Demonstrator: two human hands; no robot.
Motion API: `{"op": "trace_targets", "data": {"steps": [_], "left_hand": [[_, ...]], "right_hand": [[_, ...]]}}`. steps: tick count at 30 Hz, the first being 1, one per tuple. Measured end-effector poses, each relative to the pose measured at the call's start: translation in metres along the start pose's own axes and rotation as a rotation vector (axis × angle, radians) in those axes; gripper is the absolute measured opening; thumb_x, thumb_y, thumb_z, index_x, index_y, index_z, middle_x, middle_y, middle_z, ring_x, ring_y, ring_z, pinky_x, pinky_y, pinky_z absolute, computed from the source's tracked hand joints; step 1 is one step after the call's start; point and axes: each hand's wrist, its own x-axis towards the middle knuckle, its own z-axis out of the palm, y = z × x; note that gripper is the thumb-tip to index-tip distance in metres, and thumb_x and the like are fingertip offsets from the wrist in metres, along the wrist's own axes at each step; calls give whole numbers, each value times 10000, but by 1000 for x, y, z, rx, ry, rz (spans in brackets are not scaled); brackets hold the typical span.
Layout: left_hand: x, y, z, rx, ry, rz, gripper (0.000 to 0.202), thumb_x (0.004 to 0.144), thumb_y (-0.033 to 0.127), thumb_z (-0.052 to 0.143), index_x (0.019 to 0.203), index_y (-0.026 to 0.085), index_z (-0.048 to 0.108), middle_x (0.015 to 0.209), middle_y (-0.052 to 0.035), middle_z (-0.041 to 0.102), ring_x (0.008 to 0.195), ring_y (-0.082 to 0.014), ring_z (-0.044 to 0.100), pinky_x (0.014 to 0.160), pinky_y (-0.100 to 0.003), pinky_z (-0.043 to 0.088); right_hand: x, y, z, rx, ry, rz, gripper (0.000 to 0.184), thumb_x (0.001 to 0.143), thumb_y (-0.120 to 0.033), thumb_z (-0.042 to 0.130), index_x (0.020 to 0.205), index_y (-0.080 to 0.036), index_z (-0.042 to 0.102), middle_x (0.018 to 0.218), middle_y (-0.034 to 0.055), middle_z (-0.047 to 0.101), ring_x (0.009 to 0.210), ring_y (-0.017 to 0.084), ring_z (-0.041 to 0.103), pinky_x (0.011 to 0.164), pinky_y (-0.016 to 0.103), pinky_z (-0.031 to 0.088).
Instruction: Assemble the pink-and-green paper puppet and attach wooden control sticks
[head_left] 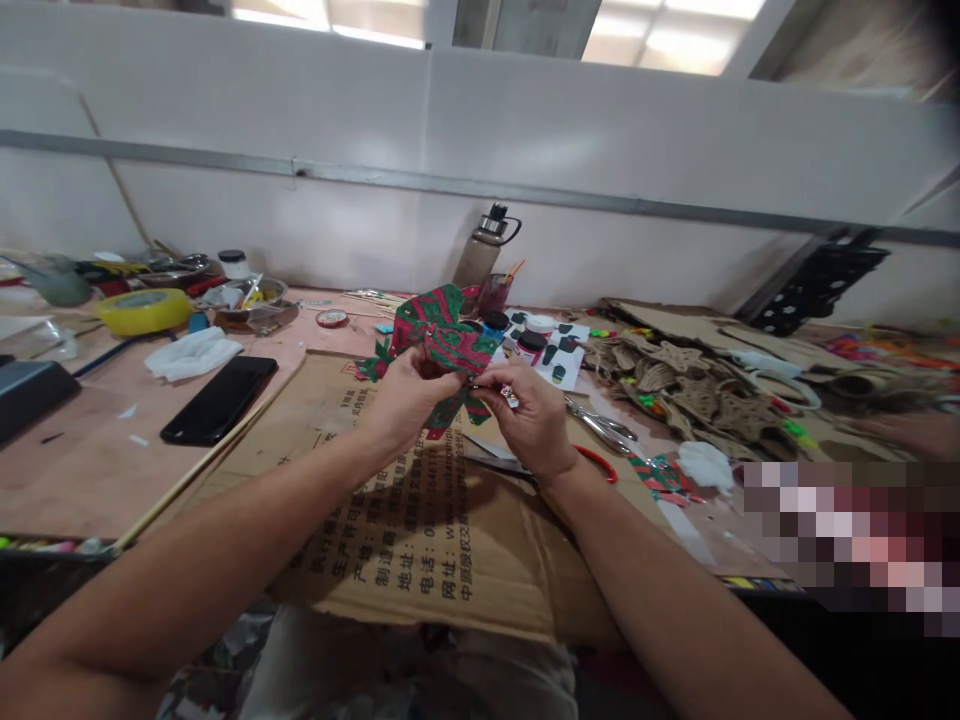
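Both my hands hold a red and green painted paper cut-out (439,335) above a flattened cardboard sheet (420,540). My left hand (409,395) grips its lower left part with closed fingers. My right hand (529,410) pinches its lower right edge, and a small shiny thing shows between the fingers; I cannot tell what it is. The cut-out's lower part is hidden behind my fingers.
A black phone (219,398), white tissue (193,353), yellow tape roll (144,310) and a long stick (202,460) lie left. A bottle (482,250), paint jars (531,343), scissors with red handles (600,450) and woven craft pieces (686,385) sit centre and right. A white wall stands behind.
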Motion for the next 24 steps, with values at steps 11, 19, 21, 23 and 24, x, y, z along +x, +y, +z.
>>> {"op": "trace_targets", "data": {"steps": [11, 19, 21, 23, 24], "left_hand": [[2, 0, -6, -107, 44, -229, 315, 495, 159, 838, 749, 114, 657, 696, -20, 694, 594, -121, 629, 618, -242, 511], [2, -1, -7, -54, 55, -178, 297, 560, 211, 851, 807, 130, 708, 812, -35, 736, 694, -126, 644, 674, -228, 503], [1, -3, -7, -15, 77, -191, 294, 552, 205, 852, 794, 128, 705, 794, -32, 734, 694, -131, 640, 677, -234, 503], [1, -5, -8, 37, 90, -184, 279, 571, 218, 843, 798, 131, 706, 795, -30, 734, 698, -135, 639, 687, -241, 503], [1, -6, -9, 63, 91, -174, 265, 591, 226, 832, 807, 134, 708, 806, -31, 736, 705, -136, 640, 694, -243, 503]], "right_hand": [[1, -2, 0, 18, -61, 69, 88, 857, -184, 657, 910, -222, 599, 786, 15, 641, 747, 156, 598, 670, 288, 485], [4, -5, -2, 57, -66, 103, 73, 852, -184, 660, 897, -218, 614, 809, 27, 669, 798, 167, 637, 704, 293, 514], [4, -5, -2, 53, -65, 117, 70, 851, -190, 662, 896, -220, 618, 792, 26, 669, 780, 167, 637, 692, 294, 518], [4, -4, -1, 51, -71, 131, 60, 853, -197, 660, 894, -221, 624, 786, 27, 673, 760, 168, 637, 675, 296, 521], [3, -4, -1, 51, -77, 140, 52, 855, -202, 658, 892, -223, 628, 788, 29, 675, 759, 170, 638, 671, 298, 523]]}}
